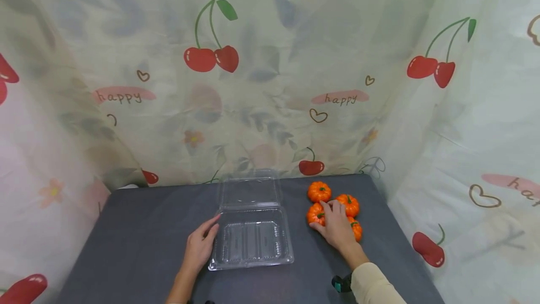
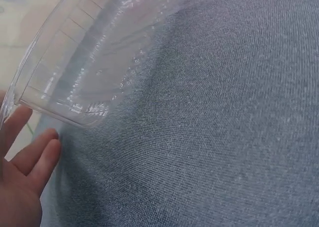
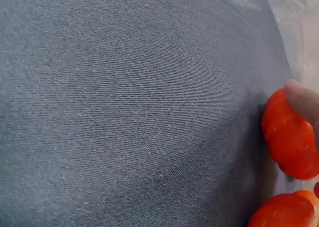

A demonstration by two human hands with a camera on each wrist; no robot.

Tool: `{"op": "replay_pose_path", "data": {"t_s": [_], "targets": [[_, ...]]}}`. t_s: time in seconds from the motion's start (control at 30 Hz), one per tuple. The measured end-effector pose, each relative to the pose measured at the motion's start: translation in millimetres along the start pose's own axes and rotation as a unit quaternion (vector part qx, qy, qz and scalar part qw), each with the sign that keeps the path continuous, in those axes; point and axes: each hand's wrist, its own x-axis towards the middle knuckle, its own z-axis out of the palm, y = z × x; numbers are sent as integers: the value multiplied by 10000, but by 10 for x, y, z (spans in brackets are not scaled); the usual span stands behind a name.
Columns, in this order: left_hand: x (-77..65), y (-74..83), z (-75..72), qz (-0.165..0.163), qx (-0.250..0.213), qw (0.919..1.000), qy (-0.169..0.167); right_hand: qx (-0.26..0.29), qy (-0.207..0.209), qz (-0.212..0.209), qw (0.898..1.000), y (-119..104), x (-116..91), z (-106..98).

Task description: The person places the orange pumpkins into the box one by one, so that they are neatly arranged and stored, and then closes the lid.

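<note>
A clear plastic clamshell container (image 1: 251, 264) lies with its lid (image 1: 250, 191) folded back, and nothing is in it. My left hand (image 1: 200, 247) is at the container's left side with loosely extended fingers. In the left wrist view, these fingers (image 2: 45, 159) are beside the container's edge (image 2: 60, 118); firm contact is hard to tell. On the right, my right hand (image 1: 337, 226) holds a small orange pumpkin (image 1: 315, 214) between thumb and fingers. The right wrist view has the thumb (image 3: 304, 100) on that pumpkin (image 3: 289, 137). Its lower side still seems at table level.
More small pumpkins surround the right hand: one behind (image 1: 319, 192), one to the right (image 1: 349, 205), and one partly hidden by the hand (image 1: 356, 230). A dark grey cloth (image 1: 139, 243) covers the table. Patterned curtains (image 1: 253, 107) border its back and sides.
</note>
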Motion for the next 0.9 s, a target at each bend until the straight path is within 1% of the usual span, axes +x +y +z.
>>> {"op": "replay_pose_path", "data": {"t_s": [0.1,0.2,0.23,0.37,0.43,0.5,0.6,0.7,0.77,0.83,0.9], "targets": [[10,-4,33,-209,-148,9996,155,340,-153,-2,9993,-41,-2,5],[19,-14,48,-290,-260,9989,262,664,-392,110,9970,-67,-8,8],[21,-18,50,-268,-300,9988,278,745,-482,170,9959,-74,-11,6],[27,-17,55,-362,-599,9973,229,1013,-799,389,9909,-90,-11,-12],[28,-12,59,-390,-749,9962,202,1167,-811,458,9888,-102,-9,-33],[30,-16,70,-474,-1005,9937,144,1293,-845,546,9865,-111,-3,-48],[30,-41,96,-550,-1478,9874,93,1417,-878,628,9840,-122,4,-65],[18,-98,122,-714,-2051,9761,41,1467,-926,674,9825,-127,5,-79],[12,-140,136,-815,-2329,9691,33,1492,-920,698,9820,-142,3,-95],[6,-175,141,-866,-2518,9639,35,1551,-899,742,9810,-155,8,-106],[5,-194,149,-866,-2609,9615,64,1626,-867,795,9797,-168,13,-118]]}}
